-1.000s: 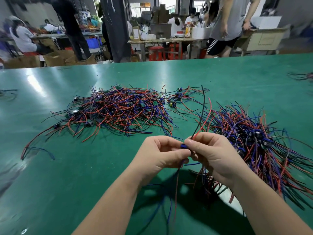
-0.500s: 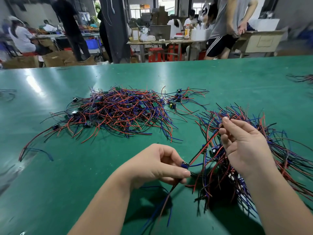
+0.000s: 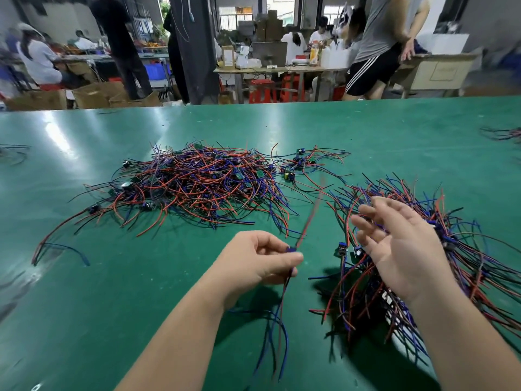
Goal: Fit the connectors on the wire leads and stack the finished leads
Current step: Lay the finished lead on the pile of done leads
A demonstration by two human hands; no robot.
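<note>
My left hand (image 3: 259, 259) pinches a small blue connector (image 3: 290, 249) between thumb and forefinger. Red, black and blue wires (image 3: 277, 328) hang down from it, and a blurred red-black lead (image 3: 310, 213) sticks up and away from it. My right hand (image 3: 400, 244) hovers with fingers spread and relaxed over the right pile of leads (image 3: 456, 263), holding nothing. A second, larger pile of red, blue and black leads (image 3: 197, 184) with small green boards lies further back on the left.
The green table (image 3: 141, 292) stretches all around. A few loose leads with connectors (image 3: 298, 165) lie between the piles. More wires lie at the far right edge (image 3: 504, 134) and far left edge (image 3: 14, 153). People stand and sit at benches beyond the table.
My right hand has let go of the lead, moved right and opened over the right pile. My left hand keeps the connector, and the upper wires swing freely.
</note>
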